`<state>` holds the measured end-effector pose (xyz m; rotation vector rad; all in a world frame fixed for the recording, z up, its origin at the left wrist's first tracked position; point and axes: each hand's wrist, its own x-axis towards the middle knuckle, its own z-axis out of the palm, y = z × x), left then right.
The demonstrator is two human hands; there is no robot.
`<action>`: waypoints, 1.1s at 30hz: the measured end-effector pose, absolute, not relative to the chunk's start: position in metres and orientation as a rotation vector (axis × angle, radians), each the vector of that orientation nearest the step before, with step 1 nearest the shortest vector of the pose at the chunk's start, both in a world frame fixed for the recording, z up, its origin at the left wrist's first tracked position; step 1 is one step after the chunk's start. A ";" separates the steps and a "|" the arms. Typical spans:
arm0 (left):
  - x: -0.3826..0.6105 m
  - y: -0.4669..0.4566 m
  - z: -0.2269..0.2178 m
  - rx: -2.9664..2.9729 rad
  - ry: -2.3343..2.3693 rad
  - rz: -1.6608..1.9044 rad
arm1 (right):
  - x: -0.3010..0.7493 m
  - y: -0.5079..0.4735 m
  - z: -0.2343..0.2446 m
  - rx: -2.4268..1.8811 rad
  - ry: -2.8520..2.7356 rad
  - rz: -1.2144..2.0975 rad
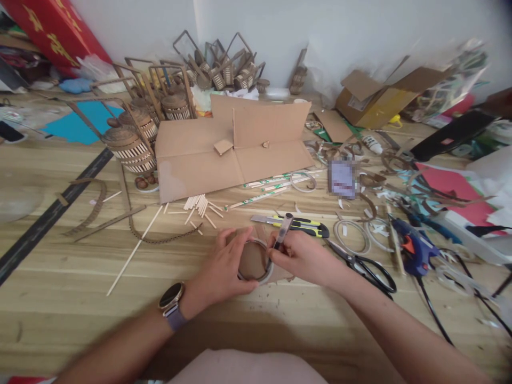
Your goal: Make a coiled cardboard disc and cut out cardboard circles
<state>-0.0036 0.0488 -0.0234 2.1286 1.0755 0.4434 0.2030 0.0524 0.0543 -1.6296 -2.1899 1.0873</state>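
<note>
- Because the work sits at its near middle, the table [52,298] carries most supplies around that spot, probably to leave elbow room.
- Sheet [196,138]: folded cardboard lying just past the work, one panel raised; looks parked there as spare stock.
- Baskets [126,141]: stand grouped at back left, handles up, likely out of the way.
- Left hand [228,261]: thumb and fingers curved around the ring [269,275], gripping it from its left side, presumably so it can't slide.
- Right hand [300,253]: closed on the pen [285,226], writing grip, at the ring's right side.
- Glue gun [416,248]: on its side at right, well apart from the work.
- Scissors [370,269]: near the right forearm, seemingly for easy reach.
- Cutter [302,225]: just beyond the right hand, blade out, pointing left.
- Card [281,273]: flat under the ring, likely as the pen's surface; edges partly covered.
- Ring: flat on the card, between both hands.
- Pen: tilted, lower end by the ring's inner edge, maybe using it as a guide; tip contact can't be told.
- Sticks [196,205]: short cut bits, loose pile before the sheet.
</note>
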 end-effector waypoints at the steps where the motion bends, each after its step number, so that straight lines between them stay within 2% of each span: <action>1: -0.004 0.049 -0.023 2.122 1.079 0.442 | 0.202 0.054 0.056 -1.638 -2.200 1.075; 9: -0.003 0.049 -0.021 2.123 1.090 0.450 | 0.189 0.054 0.049 -1.575 -2.369 1.082; 22: -0.003 0.048 -0.020 2.166 1.089 0.485 | 0.185 0.077 0.066 -1.483 -2.523 0.612; 27: -0.003 0.048 -0.020 2.162 1.079 0.462 | 0.201 0.067 0.065 -1.449 -2.302 0.711; 33: -0.003 0.050 -0.018 2.119 1.057 0.440 | 0.209 0.043 0.038 -1.366 -2.063 0.940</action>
